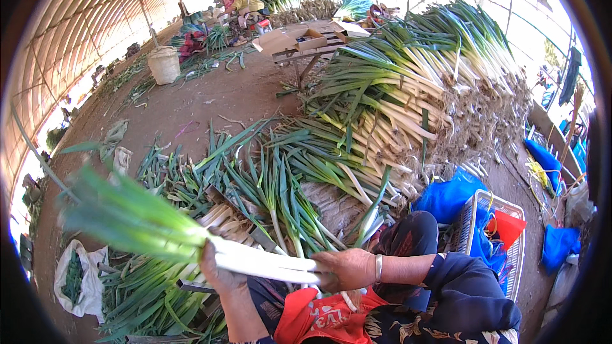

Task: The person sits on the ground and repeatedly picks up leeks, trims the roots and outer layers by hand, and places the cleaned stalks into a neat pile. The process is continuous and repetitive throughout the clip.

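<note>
My left hand [218, 271] grips a bunch of green onions [258, 256] near where the white stalks turn green, with the blurred leaves reaching out to the upper left. My right hand [344, 269] is closed around the white lower ends of the same bunch. A red cloth or apron [312, 322] covers my lap. Loose green onions [284, 210] and cut leaves [153, 299] lie in front of me and to the left, over some dark bars [191, 285].
A big stack of green onions [408, 83] rises at the right. A white basket [517, 255] with blue and red plastic stands by my right leg. Ahead are a low table with cardboard [299, 44], a bucket [164, 67] and co-workers [245, 6]. A white sack [89, 274] lies at the lower left.
</note>
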A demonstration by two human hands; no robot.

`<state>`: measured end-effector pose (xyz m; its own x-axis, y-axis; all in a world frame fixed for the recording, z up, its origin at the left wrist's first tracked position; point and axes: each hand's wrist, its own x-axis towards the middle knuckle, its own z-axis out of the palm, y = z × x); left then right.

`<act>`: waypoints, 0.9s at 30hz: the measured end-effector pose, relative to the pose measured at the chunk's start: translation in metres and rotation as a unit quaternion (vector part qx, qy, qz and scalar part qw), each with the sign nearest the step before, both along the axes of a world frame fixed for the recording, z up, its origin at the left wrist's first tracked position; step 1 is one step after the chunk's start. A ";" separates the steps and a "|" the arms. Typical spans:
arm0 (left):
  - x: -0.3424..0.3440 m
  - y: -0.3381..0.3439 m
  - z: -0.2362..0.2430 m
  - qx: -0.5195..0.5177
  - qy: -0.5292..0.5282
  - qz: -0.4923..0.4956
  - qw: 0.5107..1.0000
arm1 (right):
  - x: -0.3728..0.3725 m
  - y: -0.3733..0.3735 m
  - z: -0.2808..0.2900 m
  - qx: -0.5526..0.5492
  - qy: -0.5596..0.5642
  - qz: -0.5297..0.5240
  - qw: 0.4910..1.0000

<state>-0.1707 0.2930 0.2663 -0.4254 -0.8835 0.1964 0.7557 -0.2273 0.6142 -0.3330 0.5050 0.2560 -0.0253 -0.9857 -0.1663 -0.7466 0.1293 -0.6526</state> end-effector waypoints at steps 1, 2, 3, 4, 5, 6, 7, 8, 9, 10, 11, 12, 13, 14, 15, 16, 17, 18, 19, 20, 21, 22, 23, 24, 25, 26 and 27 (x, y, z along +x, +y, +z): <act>0.005 0.006 0.003 -0.040 -0.013 0.083 0.996 | 0.007 -0.002 -0.010 -0.084 0.076 -0.047 0.992; 0.012 0.016 0.012 -0.076 0.018 0.076 0.994 | 0.007 -0.007 -0.016 -0.163 0.113 -0.063 0.978; 0.022 0.024 0.014 -0.096 -0.004 0.099 0.990 | 0.008 -0.012 -0.018 -0.241 0.151 -0.077 0.956; 0.027 0.036 0.017 -0.098 -0.019 0.121 0.988 | 0.004 -0.016 -0.016 -0.246 0.165 -0.087 0.951; 0.030 0.047 0.016 -0.099 -0.034 0.143 0.984 | -0.003 -0.017 -0.013 -0.241 0.149 -0.083 0.955; 0.039 0.053 0.008 -0.114 -0.038 0.129 0.984 | -0.013 -0.017 -0.003 -0.258 0.156 -0.067 0.951; 0.050 0.063 0.002 -0.089 -0.045 0.080 0.992 | -0.022 -0.019 0.004 -0.281 0.153 -0.046 0.946; 0.055 0.078 -0.002 -0.060 -0.066 0.036 0.995 | -0.031 -0.016 0.008 -0.294 0.167 -0.039 0.940; 0.060 0.086 -0.024 0.024 -0.131 0.064 0.989 | -0.039 -0.014 0.018 -0.236 0.181 -0.028 0.954; 0.075 0.077 -0.035 0.025 -0.286 -0.155 0.945 | -0.049 -0.011 0.026 -0.218 0.214 -0.017 0.952; 0.090 0.068 -0.047 -0.064 -0.424 -0.376 0.822 | -0.055 -0.008 0.033 -0.198 0.246 -0.005 0.949; 0.071 0.110 -0.011 -0.087 -0.398 -0.341 0.847 | -0.061 -0.007 0.032 -0.147 0.275 0.019 0.950; 0.066 0.108 -0.008 -0.223 -0.399 -0.234 0.858 | -0.064 -0.007 0.040 -0.104 0.307 0.041 0.945; 0.063 0.104 -0.013 -0.349 -0.393 -0.120 0.842 | -0.060 -0.007 0.050 -0.078 0.329 0.052 0.939; 0.059 0.102 -0.014 -0.463 -0.373 -0.007 0.804 | -0.057 -0.006 0.058 -0.090 0.338 0.056 0.935; 0.053 0.090 0.004 -0.588 -0.482 0.137 0.635 | -0.056 -0.005 0.064 -0.101 0.346 0.059 0.931; 0.047 0.084 0.003 -0.574 -0.529 0.159 0.604 | -0.056 -0.004 0.071 -0.112 0.354 0.061 0.927; 0.053 0.075 -0.002 -0.569 -0.578 0.122 0.572 | -0.052 -0.005 0.084 -0.157 0.380 0.072 0.909; 0.057 0.067 -0.007 -0.559 -0.621 0.080 0.544 | -0.052 -0.003 0.096 -0.175 0.387 0.079 0.902; 0.062 0.066 -0.005 -0.555 -0.619 0.069 0.551 | -0.054 0.001 0.107 -0.192 0.395 0.087 0.894; 0.067 0.065 -0.001 -0.553 -0.616 0.061 0.557 | -0.055 0.002 0.119 -0.212 0.405 0.094 0.885; 0.070 0.065 0.000 -0.548 -0.615 0.048 0.565 | -0.057 0.003 0.126 -0.219 0.412 0.103 0.879; 0.072 0.066 0.001 -0.550 -0.616 0.062 0.561 | -0.055 0.003 0.137 -0.220 0.420 0.109 0.874; 0.078 0.068 0.006 -0.547 -0.624 0.079 0.552 | -0.051 0.001 0.150 -0.225 0.422 0.119 0.870; 0.080 0.069 0.007 -0.547 -0.626 0.092 0.549 | -0.045 0.001 0.162 -0.224 0.429 0.126 0.866; 0.080 0.068 0.006 -0.545 -0.603 0.119 0.571 | -0.039 -0.001 0.169 -0.213 0.442 0.133 0.861; 0.085 0.065 -0.002 -0.545 -0.602 0.113 0.572 | -0.034 -0.002 0.173 -0.216 0.442 0.140 0.859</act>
